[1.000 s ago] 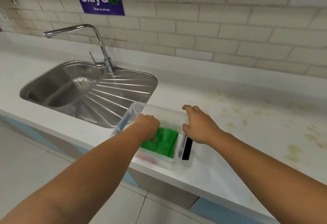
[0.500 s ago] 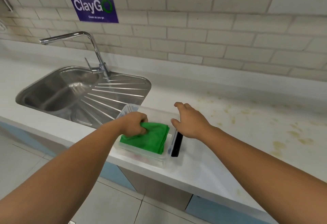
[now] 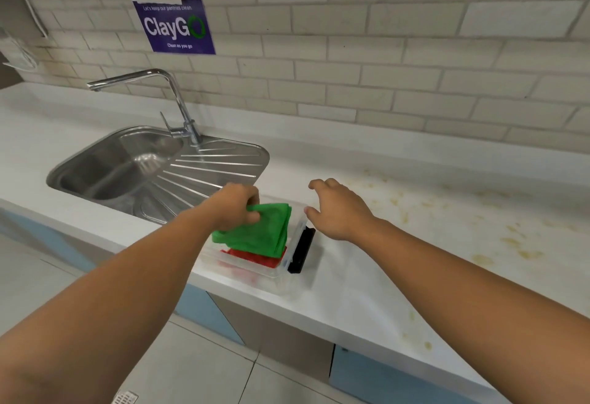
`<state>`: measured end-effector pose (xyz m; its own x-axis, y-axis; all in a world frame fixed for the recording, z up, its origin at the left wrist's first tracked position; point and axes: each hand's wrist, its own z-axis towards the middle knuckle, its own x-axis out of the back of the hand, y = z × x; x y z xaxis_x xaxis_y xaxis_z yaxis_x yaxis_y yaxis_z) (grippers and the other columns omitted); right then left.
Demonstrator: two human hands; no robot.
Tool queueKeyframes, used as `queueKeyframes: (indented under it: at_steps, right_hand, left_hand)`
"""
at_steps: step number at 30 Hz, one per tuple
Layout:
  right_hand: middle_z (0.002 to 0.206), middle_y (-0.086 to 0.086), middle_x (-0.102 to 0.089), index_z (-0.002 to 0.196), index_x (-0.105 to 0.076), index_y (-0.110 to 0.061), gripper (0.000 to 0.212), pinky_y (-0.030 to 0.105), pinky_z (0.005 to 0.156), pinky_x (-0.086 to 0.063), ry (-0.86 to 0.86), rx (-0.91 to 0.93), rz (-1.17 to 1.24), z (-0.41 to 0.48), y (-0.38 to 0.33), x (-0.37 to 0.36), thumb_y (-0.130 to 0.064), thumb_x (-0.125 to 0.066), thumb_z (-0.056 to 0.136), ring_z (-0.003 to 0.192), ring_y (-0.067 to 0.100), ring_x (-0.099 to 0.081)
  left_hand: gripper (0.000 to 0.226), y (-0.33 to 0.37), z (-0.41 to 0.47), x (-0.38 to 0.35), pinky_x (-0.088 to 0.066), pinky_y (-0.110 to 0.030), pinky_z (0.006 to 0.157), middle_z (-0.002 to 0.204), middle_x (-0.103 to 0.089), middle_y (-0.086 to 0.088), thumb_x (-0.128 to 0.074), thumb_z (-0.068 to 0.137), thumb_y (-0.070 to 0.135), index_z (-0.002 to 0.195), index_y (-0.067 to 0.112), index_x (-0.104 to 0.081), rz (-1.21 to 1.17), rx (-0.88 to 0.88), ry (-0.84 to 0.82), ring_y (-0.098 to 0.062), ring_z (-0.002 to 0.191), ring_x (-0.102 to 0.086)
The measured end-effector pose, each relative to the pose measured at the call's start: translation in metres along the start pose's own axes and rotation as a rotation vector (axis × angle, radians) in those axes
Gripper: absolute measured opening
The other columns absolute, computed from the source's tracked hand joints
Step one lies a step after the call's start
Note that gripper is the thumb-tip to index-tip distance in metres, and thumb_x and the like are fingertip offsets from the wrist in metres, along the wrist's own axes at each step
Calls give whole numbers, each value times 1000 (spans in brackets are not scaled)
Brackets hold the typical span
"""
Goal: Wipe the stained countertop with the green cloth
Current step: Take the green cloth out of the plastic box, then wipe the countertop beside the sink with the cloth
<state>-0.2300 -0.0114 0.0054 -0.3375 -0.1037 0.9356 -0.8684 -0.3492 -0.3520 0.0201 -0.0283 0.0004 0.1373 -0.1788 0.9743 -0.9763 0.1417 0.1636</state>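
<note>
My left hand (image 3: 234, 207) grips the folded green cloth (image 3: 260, 236) by its left edge and holds it just above a clear plastic box (image 3: 255, 271) on the white countertop (image 3: 351, 292). A red cloth (image 3: 255, 256) lies in the box under the green one. My right hand (image 3: 336, 209) hovers over the box's right edge, fingers spread and curled, holding nothing. Yellow-brown stains (image 3: 485, 258) spot the countertop to the right of the box.
A black strip (image 3: 301, 248) lies along the box's right side. A steel sink with drainer (image 3: 153, 173) and a tap (image 3: 178, 100) sit to the left. The tiled wall carries a purple poster (image 3: 174, 25). The counter's front edge is near, with floor below.
My left hand has closed on the green cloth and lifted it out of the box, uncovering a red cloth. My right hand has come off the box rim.
</note>
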Motion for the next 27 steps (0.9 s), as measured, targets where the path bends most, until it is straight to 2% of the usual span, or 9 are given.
queueKeyframes:
  at_steps: [1, 4, 8, 12, 16, 21, 27]
  right_hand:
    - [138, 7, -44, 142, -36, -20, 56, 43, 95, -46, 14, 5, -5, -2, 1, 2, -43, -49, 93, 121, 28, -48]
    - [138, 7, -46, 141, -38, -20, 54, 44, 96, -44, 77, 31, -36, -10, 6, 11, -45, -48, 94, 123, 28, -47]
    - [139, 4, -47, 138, -42, -20, 50, 44, 100, -39, 173, 59, -64, -26, 22, 33, -45, -45, 95, 126, 27, -44]
    - [137, 3, -49, 136, -46, -20, 45, 44, 101, -39, 250, 50, -64, -54, 53, 53, -42, -43, 96, 126, 25, -44]
    - [136, 2, -51, 133, -49, -19, 41, 40, 99, -39, 273, -13, -52, -92, 100, 57, -38, -43, 98, 124, 24, -46]
    - [134, 0, -54, 132, -52, -19, 38, 38, 99, -41, 239, -107, -70, -150, 157, 34, -35, -44, 98, 122, 22, -49]
    - [134, -2, -55, 131, -52, -19, 38, 35, 101, -41, 169, -235, -82, -204, 200, -4, -34, -43, 98, 123, 20, -49]
  left_hand:
    - [18, 2, -3, 9, -42, -27, 57, 85, -58, 3, -71, 82, 29, 90, 24, -56, -31, 1, 9, -18, 77, -57]
    - [19, 17, -10, 36, -37, -27, 58, 86, -57, 4, -69, 82, 23, 96, 22, -56, -55, -24, 87, -16, 75, -53]
    - [21, 65, -15, 73, -37, -21, 55, 81, -51, 16, -64, 83, 20, 99, 29, -54, -134, -84, 216, -2, 71, -49]
    - [18, 123, -16, 81, -38, -24, 55, 84, -62, 10, -60, 84, 19, 98, 29, -56, -279, -154, 247, -8, 71, -55]
    - [13, 173, -9, 52, -45, -28, 60, 87, -66, 5, -64, 85, 25, 93, 33, -57, -391, -227, 118, -14, 72, -59]
    - [19, 213, 7, -10, -46, -29, 64, 90, -63, 7, -70, 85, 44, 94, 33, -57, -378, -274, -46, -13, 81, -60]
    - [39, 226, 23, -101, -41, -31, 80, 117, -60, -4, -68, 89, 40, 122, 19, -60, -188, -173, -223, -21, 100, -54]
